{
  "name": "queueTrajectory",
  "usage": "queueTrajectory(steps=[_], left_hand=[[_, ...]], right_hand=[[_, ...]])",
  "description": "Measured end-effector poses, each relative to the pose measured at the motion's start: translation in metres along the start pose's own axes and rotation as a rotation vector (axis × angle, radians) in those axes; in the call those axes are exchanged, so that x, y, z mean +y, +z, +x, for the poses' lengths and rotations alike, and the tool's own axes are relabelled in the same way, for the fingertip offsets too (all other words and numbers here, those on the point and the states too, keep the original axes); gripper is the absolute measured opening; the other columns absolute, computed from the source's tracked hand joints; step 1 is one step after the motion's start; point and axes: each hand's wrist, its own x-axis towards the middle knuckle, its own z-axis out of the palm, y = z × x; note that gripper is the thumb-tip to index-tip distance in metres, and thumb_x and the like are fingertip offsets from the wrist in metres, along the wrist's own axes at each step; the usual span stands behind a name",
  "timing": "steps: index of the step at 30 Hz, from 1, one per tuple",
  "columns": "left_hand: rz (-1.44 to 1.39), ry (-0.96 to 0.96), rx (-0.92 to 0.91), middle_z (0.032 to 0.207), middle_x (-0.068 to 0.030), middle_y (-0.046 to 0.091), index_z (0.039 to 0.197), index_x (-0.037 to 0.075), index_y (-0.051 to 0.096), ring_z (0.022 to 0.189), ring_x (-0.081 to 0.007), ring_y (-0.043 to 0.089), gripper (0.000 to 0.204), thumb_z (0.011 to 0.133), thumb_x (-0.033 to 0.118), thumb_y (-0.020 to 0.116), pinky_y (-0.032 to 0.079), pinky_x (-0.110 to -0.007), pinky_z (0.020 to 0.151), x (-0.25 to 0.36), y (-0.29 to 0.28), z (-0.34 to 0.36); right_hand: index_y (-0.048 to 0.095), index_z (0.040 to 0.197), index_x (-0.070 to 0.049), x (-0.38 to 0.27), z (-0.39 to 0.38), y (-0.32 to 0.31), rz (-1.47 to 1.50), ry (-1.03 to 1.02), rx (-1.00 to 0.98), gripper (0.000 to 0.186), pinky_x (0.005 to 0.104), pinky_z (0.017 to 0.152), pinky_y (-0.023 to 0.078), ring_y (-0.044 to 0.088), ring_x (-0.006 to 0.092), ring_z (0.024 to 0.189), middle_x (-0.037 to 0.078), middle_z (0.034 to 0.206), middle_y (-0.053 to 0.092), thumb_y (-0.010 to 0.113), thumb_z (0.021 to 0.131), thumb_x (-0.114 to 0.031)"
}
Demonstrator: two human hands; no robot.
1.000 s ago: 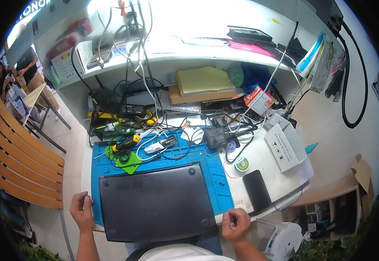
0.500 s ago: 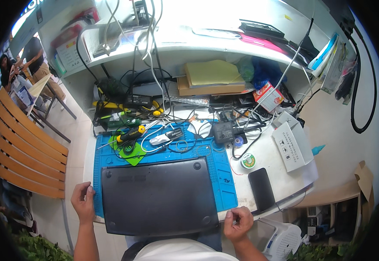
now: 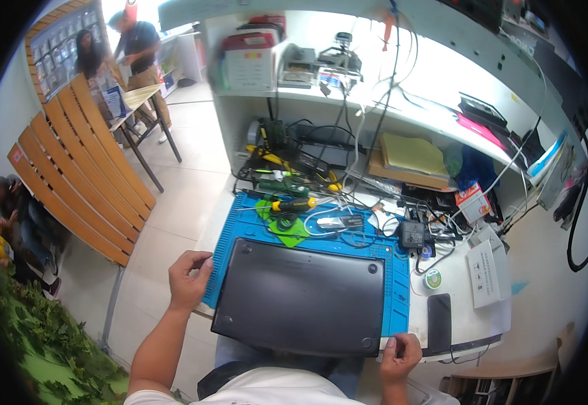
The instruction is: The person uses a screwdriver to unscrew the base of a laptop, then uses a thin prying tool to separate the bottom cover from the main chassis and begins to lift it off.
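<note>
A black laptop [image 3: 300, 297] lies bottom side up on the blue work mat [image 3: 396, 297], its round feet showing at the corners. My left hand [image 3: 191, 278] rests at the mat's left edge, fingers curled and thumb against them, apart from the laptop. Just off the laptop's near right corner is my right hand [image 3: 402, 354], likewise curled closed. No object shows in either hand. Beyond the laptop, a yellow-and-black screwdriver [image 3: 294, 205] lies over a bright green piece [image 3: 288, 233] on the mat.
A phone [image 3: 439, 320] and a solder-like spool [image 3: 432, 279] lie to the right, near a white box [image 3: 484, 273]. Tangled cables and a black power adapter [image 3: 412, 235] crowd the back. At left stand a slatted wooden chair [image 3: 81, 169] and two people beyond it.
The view has swung to the left, so the bench appears farther right and more of the floor and people shows. Both hands keep nearly the same places beside the laptop.
</note>
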Motion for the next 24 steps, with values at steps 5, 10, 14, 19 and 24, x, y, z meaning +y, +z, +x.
queueTrajectory(steps=[5,10,14,19,24], left_hand=[[-0.075,0.000,0.011,0.095,-0.0068,0.077,0.109,-0.002,0.079,0.085,-0.0129,0.074,0.012,0.100,0.006,0.077,0.058,-0.027,0.078,-0.001,-0.004,-0.001],[-0.141,-0.224,-0.246,0.084,-0.0027,0.073,0.113,-0.003,0.078,0.072,-0.0084,0.069,0.017,0.100,0.007,0.078,0.057,-0.024,0.067,0.009,-0.026,-0.023],[-0.191,-0.406,-0.433,0.085,-0.0047,0.075,0.120,-0.006,0.078,0.068,-0.0076,0.070,0.026,0.098,0.007,0.081,0.060,-0.024,0.063,0.027,-0.043,-0.049],[-0.220,-0.524,-0.464,0.087,-0.0066,0.075,0.128,-0.009,0.075,0.072,-0.0108,0.073,0.034,0.098,0.005,0.081,0.063,-0.026,0.069,0.032,-0.056,-0.063],[-0.308,-0.533,-0.505,0.091,-0.0073,0.076,0.131,-0.010,0.073,0.076,-0.0097,0.073,0.037,0.096,0.001,0.081,0.063,-0.025,0.072,0.020,-0.059,-0.061]], right_hand=[[0.073,0.115,0.000,-0.029,0.018,-0.015,-0.031,0.009,-0.214,0.050,0.0388,0.066,0.047,0.061,0.0268,0.076,0.011,0.089,0.068,0.091,0.081,-0.031],[0.073,0.128,0.002,-0.061,0.023,-0.025,-0.231,-0.252,-0.312,0.083,0.0416,0.082,0.053,0.066,0.0322,0.095,0.017,0.109,0.070,0.101,0.069,-0.049],[0.073,0.130,0.006,-0.059,0.007,-0.024,-0.179,-0.099,-0.313,0.081,0.0408,0.079,0.055,0.068,0.0317,0.093,0.018,0.109,0.070,0.103,0.070,-0.041],[0.074,0.126,0.009,-0.078,0.014,-0.024,-0.083,0.090,-0.355,0.075,0.0363,0.073,0.055,0.067,0.0265,0.085,0.016,0.104,0.070,0.105,0.070,-0.029],[0.075,0.127,0.008,-0.078,0.013,-0.024,-0.037,0.110,-0.335,0.073,0.0346,0.072,0.054,0.066,0.0229,0.083,0.013,0.101,0.070,0.104,0.070,-0.027]])
